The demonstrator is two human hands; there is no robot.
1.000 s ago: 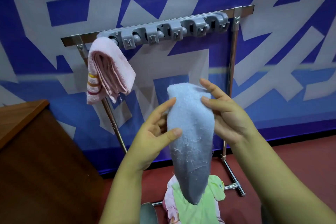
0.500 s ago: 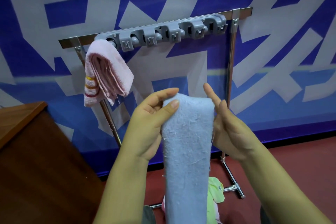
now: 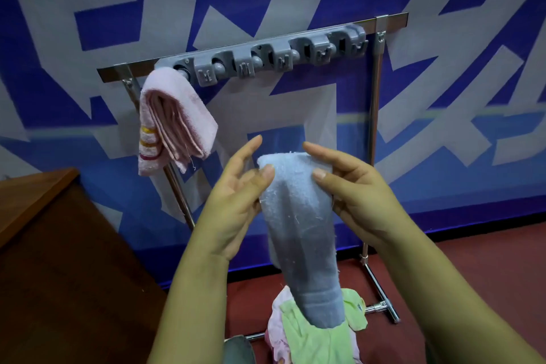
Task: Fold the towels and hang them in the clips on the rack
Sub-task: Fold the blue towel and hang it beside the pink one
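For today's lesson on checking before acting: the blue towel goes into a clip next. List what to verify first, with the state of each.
1. Blue towel folded into a narrow strip: ok.
2. Left hand holds the towel's top: ok, thumb pinches its edge.
3. Right hand holds the top: ok, thumb on the front.
4. Free clip on the grey clip bar: ok, the clips right of the pink towel look empty.
5. Towel raised to clip height: not ok, its top is below the bar.
6. Towel's lower end clear of the pile of cloths: cannot tell, they overlap in view.
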